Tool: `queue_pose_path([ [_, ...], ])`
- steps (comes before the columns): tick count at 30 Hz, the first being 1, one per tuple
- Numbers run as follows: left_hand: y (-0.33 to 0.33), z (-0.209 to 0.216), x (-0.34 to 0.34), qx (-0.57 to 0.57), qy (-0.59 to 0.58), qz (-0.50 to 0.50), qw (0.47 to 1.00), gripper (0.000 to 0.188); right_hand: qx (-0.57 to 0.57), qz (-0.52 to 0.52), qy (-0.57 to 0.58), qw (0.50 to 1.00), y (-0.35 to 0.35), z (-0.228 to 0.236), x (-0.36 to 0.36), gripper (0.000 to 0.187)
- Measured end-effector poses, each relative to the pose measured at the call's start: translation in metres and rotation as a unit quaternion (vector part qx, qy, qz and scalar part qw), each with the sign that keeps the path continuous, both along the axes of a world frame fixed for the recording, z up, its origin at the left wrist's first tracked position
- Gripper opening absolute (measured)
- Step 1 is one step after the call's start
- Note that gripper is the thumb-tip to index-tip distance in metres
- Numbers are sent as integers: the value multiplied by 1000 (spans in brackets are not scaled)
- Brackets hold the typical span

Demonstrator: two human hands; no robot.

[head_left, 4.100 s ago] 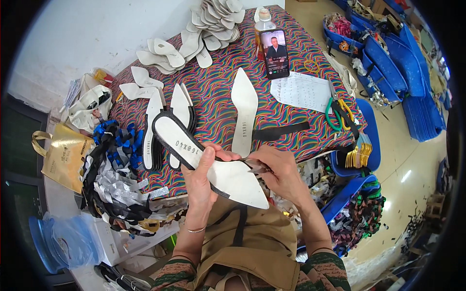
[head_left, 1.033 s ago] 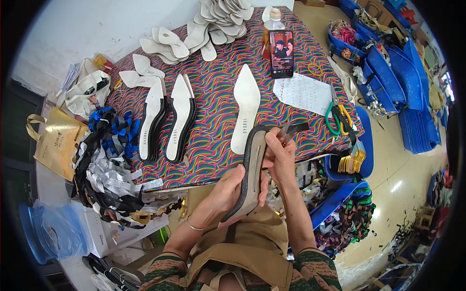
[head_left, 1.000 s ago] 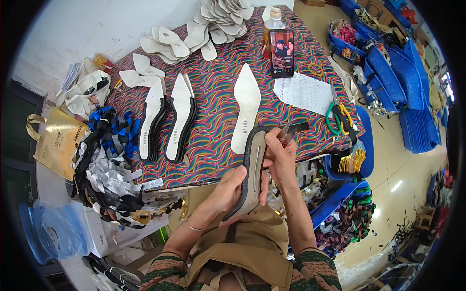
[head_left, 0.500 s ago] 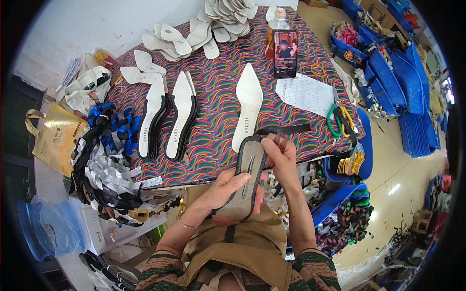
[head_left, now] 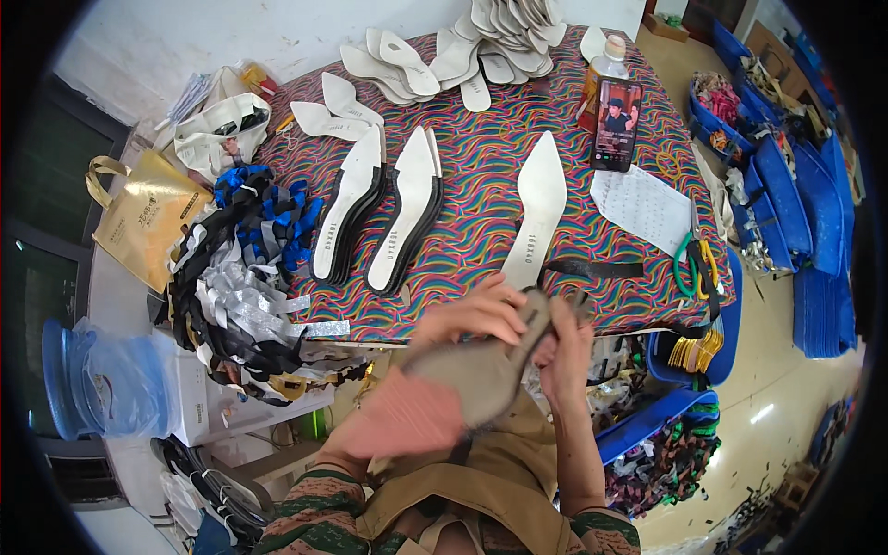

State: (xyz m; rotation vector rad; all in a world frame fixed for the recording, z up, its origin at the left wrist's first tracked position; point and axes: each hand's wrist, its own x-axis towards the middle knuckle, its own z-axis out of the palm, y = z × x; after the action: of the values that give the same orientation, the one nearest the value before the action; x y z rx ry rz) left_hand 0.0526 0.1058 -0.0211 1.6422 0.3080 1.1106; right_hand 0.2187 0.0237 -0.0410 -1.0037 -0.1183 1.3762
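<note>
In front of my body, a grey-brown insole (head_left: 467, 375) with a dark edge is held at a tilt, its wide end blurred by motion. My left hand (head_left: 476, 314) curls its fingers over the narrow end. My right hand (head_left: 566, 351) grips that same end from the right, thumb on top. Beside the wide end is a blurred pink ribbed piece (head_left: 407, 416); I cannot tell whether it is joined to the insole. Just beyond my hands lie a white pointed insole (head_left: 541, 203) and a black strip (head_left: 601, 268).
Two stacks of black-edged insoles (head_left: 347, 222) lie left on the patterned table (head_left: 472, 176), with a pile of white insoles (head_left: 490, 46) behind. A phone (head_left: 615, 125) leans on a bottle; scissors (head_left: 689, 268) lie right. Strips (head_left: 250, 296) hang off the left edge; blue bins (head_left: 777, 185) stand right.
The insole has swung from near upright to a slant, wide end toward the lower left. My left hand has moved from its middle to the narrow end. The whole view has shifted.
</note>
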Motion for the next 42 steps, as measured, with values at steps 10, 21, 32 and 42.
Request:
queue_pose_path([
  [10, 86, -19, -87, 9, 387, 424, 819, 36, 59, 1, -554, 831, 11, -5, 58, 12],
  [21, 14, -9, 15, 274, 349, 331, 833, 32, 32, 36, -706, 707, 43, -39, 113, 22],
  [32, 4, -17, 51, -230, 10, 68, 971, 16, 100, 13, -655, 749, 14, -29, 116, 10],
  [42, 13, 35, 54, -363, -133, -16, 922, 17, 144, 192, -344, 908, -6, -2, 25, 24],
])
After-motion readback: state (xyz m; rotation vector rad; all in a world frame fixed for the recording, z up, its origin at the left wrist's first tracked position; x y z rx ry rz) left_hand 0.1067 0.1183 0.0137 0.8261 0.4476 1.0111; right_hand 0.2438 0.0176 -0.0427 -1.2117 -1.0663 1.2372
